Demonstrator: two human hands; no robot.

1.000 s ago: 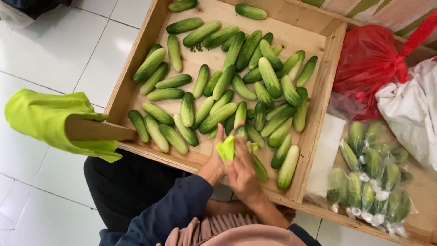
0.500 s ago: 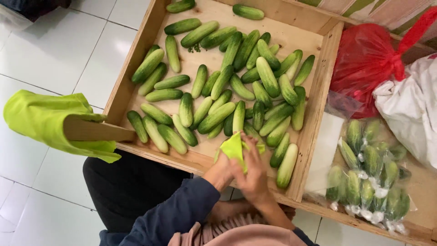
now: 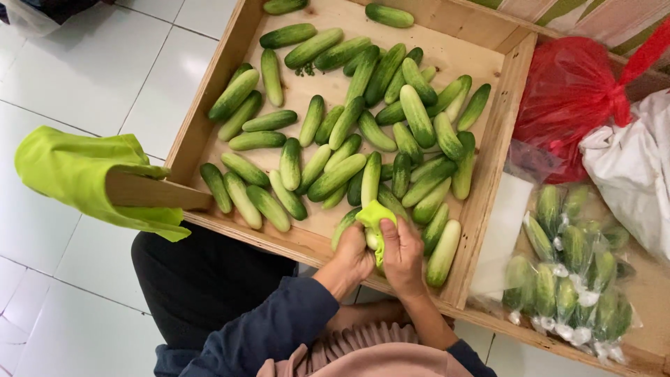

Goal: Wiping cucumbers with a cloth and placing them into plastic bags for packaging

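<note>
Head view: your left hand [image 3: 354, 255] and right hand [image 3: 403, 253] both clasp one pale green cucumber [image 3: 373, 241] wrapped in a lime-green cloth [image 3: 373, 213], at six o'clock of the shallow wooden tray [image 3: 488, 188]; dozens of loose cucumbers [image 3: 363, 132] seemingly await wiping; bagged cucumbers [image 3: 569, 265] lie at three o'clock.

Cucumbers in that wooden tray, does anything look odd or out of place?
Mostly no. The cucumbers lie loose in the wooden tray. One oddity: a lime-green cloth hangs over a wooden piece jutting from the tray's corner. Some dark crumbs lie near the top.
</note>
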